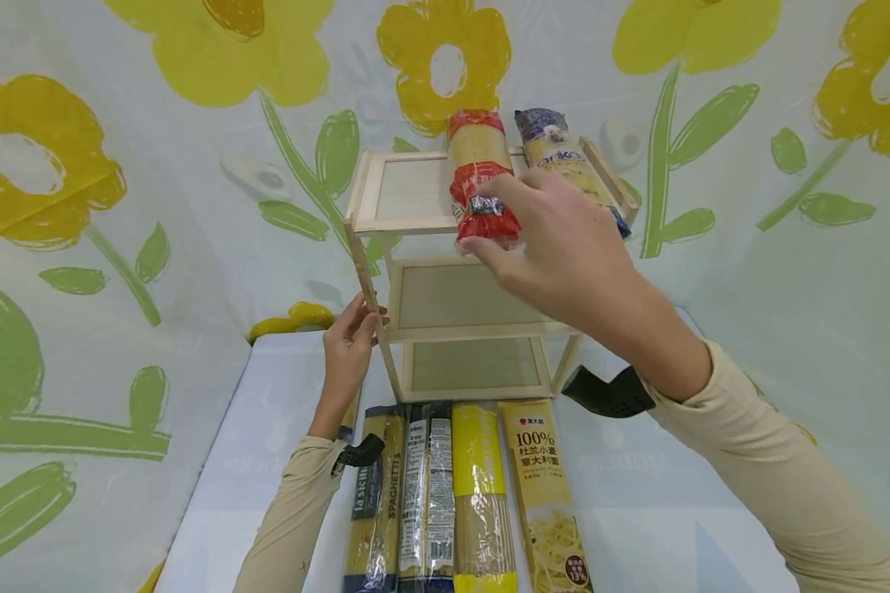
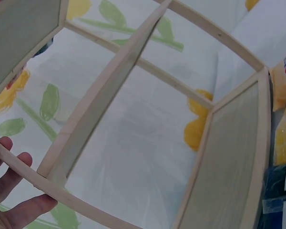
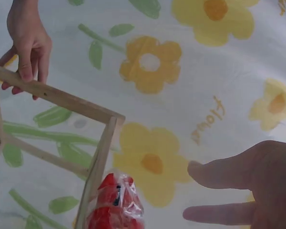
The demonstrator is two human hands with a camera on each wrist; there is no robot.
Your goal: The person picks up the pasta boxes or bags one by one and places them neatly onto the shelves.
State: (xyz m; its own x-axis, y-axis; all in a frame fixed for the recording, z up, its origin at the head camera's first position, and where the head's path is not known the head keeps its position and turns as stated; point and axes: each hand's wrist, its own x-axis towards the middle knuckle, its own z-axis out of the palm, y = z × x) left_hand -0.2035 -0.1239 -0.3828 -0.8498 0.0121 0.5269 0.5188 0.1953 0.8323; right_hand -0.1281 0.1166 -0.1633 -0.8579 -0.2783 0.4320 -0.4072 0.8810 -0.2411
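Observation:
A three-tier wooden shelf [image 1: 415,333] stands in the middle of the head view. My left hand [image 1: 350,346] holds its left upright, and in the left wrist view the thumb and fingers [image 2: 7,183] lie about that same post. On the top tier lies a red-and-clear pasta packet [image 1: 480,177], its near end jutting past the front edge. To its right lies a blue-ended pasta packet [image 1: 564,161], partly hidden by my right hand [image 1: 564,239]. That hand is in front of the red packet, thumb and fingers spread; the right wrist view shows a gap between them and the packet [image 3: 117,205].
Below the shelf, on the white table [image 1: 638,502], several pasta packets lie side by side: a dark spaghetti packet [image 1: 374,502], a dark-blue one [image 1: 426,494], a yellow one [image 1: 482,502] and a tan one [image 1: 549,502]. Flower-printed cloth [image 1: 193,206] hangs around.

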